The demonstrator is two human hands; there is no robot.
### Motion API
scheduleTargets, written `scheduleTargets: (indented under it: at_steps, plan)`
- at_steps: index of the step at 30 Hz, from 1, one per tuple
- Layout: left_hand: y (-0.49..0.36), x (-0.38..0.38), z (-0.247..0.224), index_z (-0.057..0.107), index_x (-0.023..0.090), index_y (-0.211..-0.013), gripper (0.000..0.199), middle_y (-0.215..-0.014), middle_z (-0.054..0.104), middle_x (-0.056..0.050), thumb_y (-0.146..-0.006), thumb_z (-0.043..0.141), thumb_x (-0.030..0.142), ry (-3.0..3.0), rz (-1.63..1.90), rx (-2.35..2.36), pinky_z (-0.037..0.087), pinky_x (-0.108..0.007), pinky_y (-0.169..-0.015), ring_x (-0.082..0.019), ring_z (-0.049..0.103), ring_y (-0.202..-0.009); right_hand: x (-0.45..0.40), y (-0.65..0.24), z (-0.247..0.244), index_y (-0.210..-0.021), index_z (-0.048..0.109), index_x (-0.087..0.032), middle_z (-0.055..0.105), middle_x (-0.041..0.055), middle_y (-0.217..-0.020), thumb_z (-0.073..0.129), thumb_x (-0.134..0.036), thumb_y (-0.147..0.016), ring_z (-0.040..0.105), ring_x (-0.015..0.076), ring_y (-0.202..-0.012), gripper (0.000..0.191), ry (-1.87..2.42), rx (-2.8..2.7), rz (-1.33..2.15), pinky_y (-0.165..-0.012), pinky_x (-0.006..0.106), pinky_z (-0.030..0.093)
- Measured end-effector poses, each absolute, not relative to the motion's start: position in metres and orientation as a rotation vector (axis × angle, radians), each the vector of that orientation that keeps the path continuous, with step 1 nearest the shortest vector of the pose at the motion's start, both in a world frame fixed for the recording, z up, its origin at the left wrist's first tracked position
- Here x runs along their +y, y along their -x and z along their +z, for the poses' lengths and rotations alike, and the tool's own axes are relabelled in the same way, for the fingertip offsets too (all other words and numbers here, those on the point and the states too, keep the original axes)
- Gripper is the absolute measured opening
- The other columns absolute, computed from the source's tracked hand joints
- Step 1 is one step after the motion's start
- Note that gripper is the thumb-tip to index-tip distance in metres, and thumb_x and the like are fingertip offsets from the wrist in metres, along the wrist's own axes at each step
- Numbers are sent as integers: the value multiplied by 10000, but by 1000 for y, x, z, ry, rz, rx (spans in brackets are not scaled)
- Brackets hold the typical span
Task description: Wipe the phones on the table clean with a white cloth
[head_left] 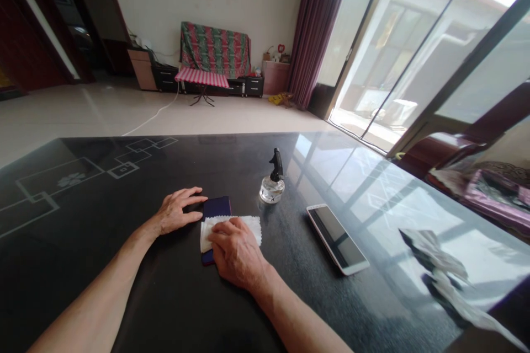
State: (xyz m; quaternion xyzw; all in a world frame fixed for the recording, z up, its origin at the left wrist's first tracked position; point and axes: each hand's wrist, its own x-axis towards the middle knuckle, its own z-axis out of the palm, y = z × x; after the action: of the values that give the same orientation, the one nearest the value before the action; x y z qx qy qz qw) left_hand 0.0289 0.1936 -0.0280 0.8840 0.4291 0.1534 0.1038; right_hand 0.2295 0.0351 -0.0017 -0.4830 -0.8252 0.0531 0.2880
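A dark blue phone lies flat on the black glossy table. Over its middle is a white cloth with zigzag edges, pressed down by my right hand, whose fingers are bent together on the cloth. My left hand rests at the phone's upper left edge, fingers spread, the tips touching or very near that edge. Beyond the phone, slightly right, stands a clear spray bottle with a black trigger head. To the right lies a white-framed phone, its dark screen facing up.
A crumpled grey-white wrapper or cloth lies near the table's right side. Further off are a small table with a pink striped top, a cabinet under a patterned cover, a dark red wooden seat and large windows.
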Motion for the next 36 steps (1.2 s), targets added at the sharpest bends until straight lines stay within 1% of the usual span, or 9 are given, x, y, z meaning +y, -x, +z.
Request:
scheduleTargets:
  at_steps: [6, 11, 16, 22, 30, 36]
  plan:
    - [-30, 193, -25, 647, 374, -1145, 404, -1390, 507, 32, -746, 606, 420, -2612, 447, 1261, 316, -470, -1074, -295, 434, -1283, 41, -229, -9, -837, 688, -195, 675, 25, -938, 536, -120, -797, 570, 158, -893, 174, 1256, -2136, 154, -887, 281, 398]
    - [-32, 190, -21, 656, 359, -1141, 405, -1386, 511, 24, -740, 616, 397, -2601, 432, 1262, 321, -475, -1066, -305, 436, -1276, 41, -235, -11, -828, 699, -204, 677, 21, -910, 544, -99, -768, 570, 166, -869, 197, 1202, -2094, 175, -857, 289, 418]
    - [-33, 189, -22, 652, 378, -1140, 397, -1388, 508, 29, -745, 620, 396, -2596, 448, 1278, 317, -479, -1064, -296, 429, -1280, 40, -244, -9, -815, 700, -215, 674, 22, -887, 543, -77, -763, 561, 179, -867, 216, 1231, -2019, 190, -837, 308, 425]
    - [-33, 189, -23, 648, 367, -1153, 407, -1392, 504, 27, -748, 619, 392, -2594, 459, 1258, 310, -459, -1075, -287, 429, -1283, 46, -240, -12, -721, 665, -202, 657, 29, -810, 545, -71, -733, 556, 178, -801, 179, 1229, -1993, 176, -773, 305, 437]
    - [-33, 188, -23, 656, 379, -1133, 399, -1383, 510, 36, -735, 637, 388, -2594, 475, 1263, 321, -461, -1067, -292, 426, -1280, 59, -240, -10, -778, 675, -203, 667, 32, -873, 509, -70, -806, 571, 162, -848, 215, 1233, -2037, 165, -813, 284, 436]
    - [-34, 189, -25, 657, 377, -1127, 391, -1379, 514, 21, -736, 639, 381, -2599, 493, 1261, 324, -480, -1058, -296, 435, -1270, 97, -238, -12, -766, 679, -187, 671, 35, -858, 525, -63, -793, 579, 160, -854, 200, 1231, -2076, 120, -852, 283, 417]
